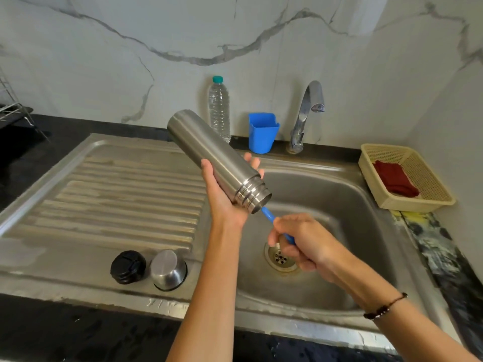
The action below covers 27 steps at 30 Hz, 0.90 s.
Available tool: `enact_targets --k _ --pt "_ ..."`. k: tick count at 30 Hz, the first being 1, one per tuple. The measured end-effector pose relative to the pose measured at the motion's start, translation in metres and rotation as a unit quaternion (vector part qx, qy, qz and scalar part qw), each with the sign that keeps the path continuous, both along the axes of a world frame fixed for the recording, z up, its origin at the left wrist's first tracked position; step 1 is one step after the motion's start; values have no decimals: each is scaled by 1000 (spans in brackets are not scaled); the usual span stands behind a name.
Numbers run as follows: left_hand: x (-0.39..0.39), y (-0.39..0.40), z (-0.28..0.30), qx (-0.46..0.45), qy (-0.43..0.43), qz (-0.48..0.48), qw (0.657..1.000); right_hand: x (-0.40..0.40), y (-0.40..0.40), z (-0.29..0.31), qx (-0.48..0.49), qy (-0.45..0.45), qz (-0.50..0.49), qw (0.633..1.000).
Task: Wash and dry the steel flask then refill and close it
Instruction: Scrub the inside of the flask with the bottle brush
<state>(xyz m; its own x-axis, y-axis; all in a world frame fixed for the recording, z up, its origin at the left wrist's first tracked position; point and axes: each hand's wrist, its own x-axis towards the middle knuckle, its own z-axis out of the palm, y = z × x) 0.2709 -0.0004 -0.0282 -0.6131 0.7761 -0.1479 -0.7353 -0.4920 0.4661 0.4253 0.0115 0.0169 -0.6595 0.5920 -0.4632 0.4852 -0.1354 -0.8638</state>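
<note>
Flask: the steel flask was at the centre of the frame, above the sink, tilted with its threaded open mouth down to the right and its base up to the left; brushed silver, no writing legible.
Left hand: the left hand was wrapped around the flask's lower body, gripping it.
Right hand: the right hand clenched a blue handle, whose far end went into the flask's mouth.
Lids: 1 black stopper and 1 steel cup cap, upside down, stood side by side at lower left on the drainboard.
Surface: a stainless sink with ribbed drainboard was set in a dark counter.
Room: a white marble-veined wall ran behind; a chrome tap, blue holder and clear water bottle with teal cap stood along it.
Right edge: a cream basket held a red cloth.
</note>
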Motion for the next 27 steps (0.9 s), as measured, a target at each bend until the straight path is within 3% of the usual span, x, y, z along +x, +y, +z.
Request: enact_targets --k 2,4,6,7,10,13,17,22,27 --pt "-3 1 -3 -37 -10 14 999 4 -2 -9 167 -54 -2 984" --pt "-5 2 -6 -96 -35 26 994 8 -6 -15 346 -129 31 929" --pt "-1 6 -8 -129 -36 33 991 6 -11 -15 466 -182 69 863" --pt "2 9 -9 -136 -28 34 990 4 -12 -17 497 -203 83 840" --pt "-7 9 -8 -156 -10 50 986 6 -22 -16 530 -217 96 814" --pt "-20 4 -10 -172 -34 76 982 12 -29 -21 597 -250 109 754" --pt "-7 7 -3 -200 -8 68 977 -2 -29 -25 585 -227 84 774" --pt "-11 1 -5 -217 -34 102 970 11 -35 -23 635 -228 87 733" --pt "-2 3 -7 -232 -30 107 966 6 -27 -35 604 -199 88 767"
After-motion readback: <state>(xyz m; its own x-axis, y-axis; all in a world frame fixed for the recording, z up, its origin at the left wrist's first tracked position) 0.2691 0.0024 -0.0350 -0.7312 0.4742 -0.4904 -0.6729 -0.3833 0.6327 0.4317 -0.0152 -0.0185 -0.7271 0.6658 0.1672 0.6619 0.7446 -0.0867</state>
